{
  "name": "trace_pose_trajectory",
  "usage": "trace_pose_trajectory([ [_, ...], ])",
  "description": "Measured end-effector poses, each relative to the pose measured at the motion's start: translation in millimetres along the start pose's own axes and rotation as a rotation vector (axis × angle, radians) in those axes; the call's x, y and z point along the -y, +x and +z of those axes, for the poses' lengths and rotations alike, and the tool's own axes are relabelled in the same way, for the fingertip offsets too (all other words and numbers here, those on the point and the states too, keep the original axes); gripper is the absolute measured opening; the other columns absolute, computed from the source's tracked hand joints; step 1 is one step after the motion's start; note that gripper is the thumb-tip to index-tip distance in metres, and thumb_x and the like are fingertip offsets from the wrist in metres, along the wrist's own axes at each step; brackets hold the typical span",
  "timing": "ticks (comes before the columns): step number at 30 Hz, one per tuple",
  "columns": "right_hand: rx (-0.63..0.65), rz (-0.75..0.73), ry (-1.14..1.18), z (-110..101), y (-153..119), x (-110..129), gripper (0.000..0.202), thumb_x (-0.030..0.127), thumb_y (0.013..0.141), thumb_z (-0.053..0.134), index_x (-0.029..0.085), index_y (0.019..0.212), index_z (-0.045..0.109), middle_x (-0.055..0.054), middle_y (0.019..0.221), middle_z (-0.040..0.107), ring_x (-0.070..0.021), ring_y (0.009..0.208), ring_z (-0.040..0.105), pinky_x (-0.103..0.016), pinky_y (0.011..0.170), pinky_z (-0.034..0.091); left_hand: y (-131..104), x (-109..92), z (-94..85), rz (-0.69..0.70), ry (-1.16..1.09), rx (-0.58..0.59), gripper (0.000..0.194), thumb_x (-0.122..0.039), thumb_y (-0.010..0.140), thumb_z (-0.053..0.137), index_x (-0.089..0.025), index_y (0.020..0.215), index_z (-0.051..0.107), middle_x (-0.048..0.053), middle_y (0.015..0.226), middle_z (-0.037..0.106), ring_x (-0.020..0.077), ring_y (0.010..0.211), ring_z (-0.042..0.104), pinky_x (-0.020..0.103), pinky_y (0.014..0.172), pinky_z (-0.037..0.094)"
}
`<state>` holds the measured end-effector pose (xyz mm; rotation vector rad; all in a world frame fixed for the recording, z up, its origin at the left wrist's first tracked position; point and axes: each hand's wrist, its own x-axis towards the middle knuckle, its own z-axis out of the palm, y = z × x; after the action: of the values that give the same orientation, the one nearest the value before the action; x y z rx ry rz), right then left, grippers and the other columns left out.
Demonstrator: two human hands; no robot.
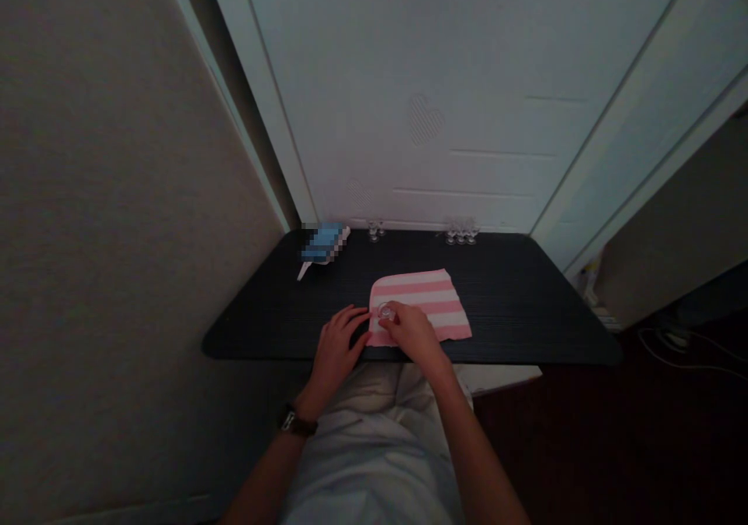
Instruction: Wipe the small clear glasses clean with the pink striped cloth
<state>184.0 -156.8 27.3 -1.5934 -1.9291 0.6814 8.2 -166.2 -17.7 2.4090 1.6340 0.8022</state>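
A pink-and-white striped cloth (416, 297) lies flat near the front edge of the black table. My right hand (412, 329) is over its left part, thumb and fingers closed on a small clear round-rimmed piece (385, 311) that looks like a suction cup. The piece rests on or just above the cloth; the fingers hide part of it. At the cloth's left edge is my left hand (339, 343), fingers stretched out and apart, the tips touching the cloth's border. A dark watch (297, 421) is on the left wrist.
Along the back of the black table (280, 307) stand similar clear pieces, a small group (375, 231) left of centre and several more (461, 233) to the right. A blue-screened phone-like device (325, 243) sits at the back left. Behind rises a white panel (467, 65).
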Motion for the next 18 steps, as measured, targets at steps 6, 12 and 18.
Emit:
trace_pose_trajectory([
  [6,-0.055,0.093,-0.008,-27.9,-11.3,-46.9,0.017,0.030,0.082,0.055,0.023,0.091,0.066,-0.003,0.080,0.068,-0.0175,0.073,0.060,-0.025,0.064,0.039,0.2,0.4,0.6,-0.008,-0.009,-0.009,0.030,-0.028,0.087,0.050,-0.028,0.117,0.057,0.003,0.127,0.056,0.0248,0.125,0.042,0.043,0.096,0.038],
  [12,-0.176,0.193,-0.044,-61.3,-19.5,-76.0,0.021,0.027,0.082,0.052,0.017,0.094,0.066,-0.008,0.078,0.067,-0.0203,0.070,0.060,-0.029,0.062,0.040,0.2,0.6,0.3,0.003,-0.026,-0.017,0.031,-0.027,0.086,0.050,-0.027,0.116,0.058,0.004,0.127,0.056,0.0247,0.124,0.043,0.043,0.097,0.038],
  [18,-0.047,0.066,0.020,-25.3,18.5,-23.7,0.020,0.030,0.081,0.055,0.020,0.096,0.065,-0.001,0.069,0.067,-0.0139,0.061,0.059,-0.022,0.060,0.040,0.6,2.2,-0.9,-0.026,-0.068,-0.021,0.031,-0.028,0.085,0.051,-0.028,0.115,0.058,0.004,0.126,0.057,0.0252,0.124,0.043,0.044,0.097,0.038],
])
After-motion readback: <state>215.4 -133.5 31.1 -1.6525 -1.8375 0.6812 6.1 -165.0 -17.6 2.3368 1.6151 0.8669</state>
